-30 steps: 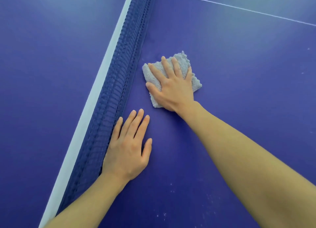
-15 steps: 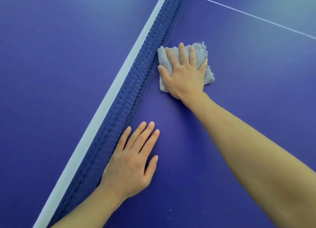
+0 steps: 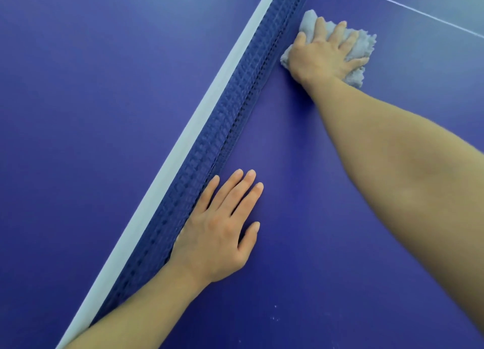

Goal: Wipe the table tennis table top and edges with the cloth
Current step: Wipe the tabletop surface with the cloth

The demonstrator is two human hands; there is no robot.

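Right hand (image 3: 323, 56) pressing spread, nearly straight fingers down on bunched grey cloth (image 3: 365, 40), cloth lying far right on blue table top (image 3: 314, 244), against the net (image 3: 235, 107), left hand (image 3: 222, 228) flat, empty, nearer, beside net.

A deep blue desk (image 3: 78, 113) fills the whole frame. A blue net (image 3: 235, 118) with a white top band crosses it diagonally from lower left to top centre. A thin white line (image 3: 419, 12) cuts across the upper right corner. Soft, pale light sheens the upper left and upper right.
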